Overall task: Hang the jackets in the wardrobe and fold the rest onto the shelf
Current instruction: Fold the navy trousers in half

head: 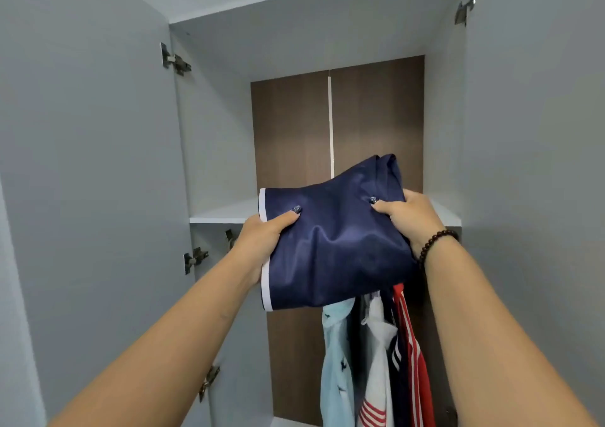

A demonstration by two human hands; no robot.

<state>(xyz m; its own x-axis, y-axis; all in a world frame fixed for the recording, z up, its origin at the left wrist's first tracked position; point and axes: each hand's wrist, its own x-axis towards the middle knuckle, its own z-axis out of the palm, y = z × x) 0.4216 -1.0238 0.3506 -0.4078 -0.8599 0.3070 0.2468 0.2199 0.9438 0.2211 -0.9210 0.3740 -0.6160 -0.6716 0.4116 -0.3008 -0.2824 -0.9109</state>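
Note:
A folded navy garment [334, 243] with white trim along its left edge is held up in front of the open wardrobe. My left hand [262, 240] grips its left side, thumb on top. My right hand [409, 219], with a bead bracelet at the wrist, grips its right side. The garment's far end reaches over the front edge of the white shelf [226, 214]. Below the shelf hang several jackets: a light blue one [337, 361], a white one with red stripes [376, 367] and a red one with white stripes [414, 361].
The grey wardrobe doors stand open, the left door [88, 165] and the right door [537, 132], with metal hinges [175, 61] on the frame. The back panel [291, 132] is brown wood. The upper compartment above the shelf holds nothing visible.

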